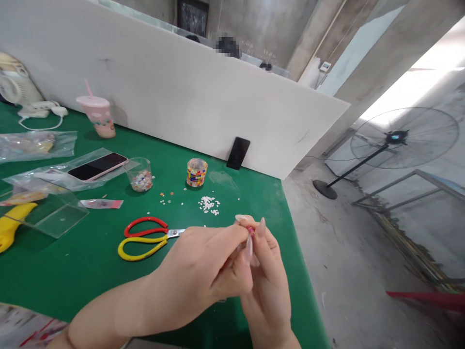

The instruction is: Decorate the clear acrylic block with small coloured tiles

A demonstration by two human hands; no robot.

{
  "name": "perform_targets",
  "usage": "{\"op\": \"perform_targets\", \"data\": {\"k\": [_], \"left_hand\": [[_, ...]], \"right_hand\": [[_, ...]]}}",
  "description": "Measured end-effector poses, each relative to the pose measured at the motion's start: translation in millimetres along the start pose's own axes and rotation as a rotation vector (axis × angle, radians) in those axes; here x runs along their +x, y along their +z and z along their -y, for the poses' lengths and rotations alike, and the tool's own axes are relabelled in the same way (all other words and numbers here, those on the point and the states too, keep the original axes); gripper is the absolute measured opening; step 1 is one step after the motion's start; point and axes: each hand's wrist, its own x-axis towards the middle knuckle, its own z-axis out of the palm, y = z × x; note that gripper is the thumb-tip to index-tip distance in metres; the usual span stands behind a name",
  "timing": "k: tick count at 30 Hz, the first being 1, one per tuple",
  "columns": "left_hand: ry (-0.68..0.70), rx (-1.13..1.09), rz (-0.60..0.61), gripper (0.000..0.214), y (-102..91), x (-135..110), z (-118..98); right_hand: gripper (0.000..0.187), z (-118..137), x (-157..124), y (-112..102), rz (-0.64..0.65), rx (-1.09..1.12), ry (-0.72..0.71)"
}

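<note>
My left hand (203, 266) reaches in from the lower left, its fingers closed in a pinch. My right hand (271, 271) rises beside it, thumb and fingers curled in. Between the fingertips of both hands is a tiny magenta piece (251, 231), too small and covered to name. Scissors (145, 237) with one red and one yellow handle lie left of my left hand, blade tips hidden behind it. Beyond my hands is a scatter of small white pieces (209, 204). A roll of colourful patterned tape (196, 172) stands farther back.
A clear cup (140, 175) holds small coloured bits. Left of it are a phone (97, 166) on a plastic bag, a clear box (54, 213) and a pink tumbler (98, 116). Another phone (238, 153) leans on the white partition (174, 92). A fan (396, 137) stands right.
</note>
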Motion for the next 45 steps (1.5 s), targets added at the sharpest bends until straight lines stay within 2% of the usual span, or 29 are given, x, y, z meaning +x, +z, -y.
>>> {"op": "perform_targets", "data": {"k": [7,15,20,23,26,28,30,31,33,35,38,41,45], "left_hand": [[-0.009,0.005,-0.019,0.027,0.9,-3,0],[-0.007,0.022,-0.062,0.029,0.4,-2,-1],[-0.015,-0.017,0.009,0.026,-2.1,-4,2],[-0.062,-0.040,0.094,0.024,-11.1,-3,8],[-0.153,-0.075,0.191,0.023,-24.2,2,27],[-0.268,-0.089,0.260,0.024,-28.3,8,49],[-0.449,-0.072,0.396,0.027,-23.1,16,79],[-0.566,-0.038,0.470,0.030,-16.4,20,95],[-0.643,0.007,0.496,0.031,3.8,25,126],[-0.705,0.039,0.551,0.032,28.2,26,153],[-0.774,0.034,0.673,0.026,57.9,21,177],[-0.803,0.019,0.738,0.026,69.3,15,185],[-0.812,0.008,0.748,0.027,67.4,13,189]], "right_hand": [[0.016,-3,-2,-2,-0.003,0.014,0.056],[0.009,-4,2,-6,0.020,0.182,0.168],[0.011,-2,5,-4,0.076,0.194,0.162],[0.015,0,15,-7,0.073,0.102,0.073],[0.019,1,30,-20,0.027,-0.131,-0.198],[0.013,-1,37,-34,-0.034,-0.404,-0.435],[0.009,-9,39,-50,-0.039,-0.708,-0.599],[0.009,-15,37,-58,0.008,-0.839,-0.651],[0.013,-31,30,-73,0.091,-1.033,-0.663],[0.015,-49,22,-83,0.111,-1.105,-0.651],[0.014,-73,12,-92,0.129,-1.133,-0.556],[0.013,-89,10,-97,0.150,-1.114,-0.429],[0.013,-97,13,-101,0.152,-1.097,-0.358]]}}
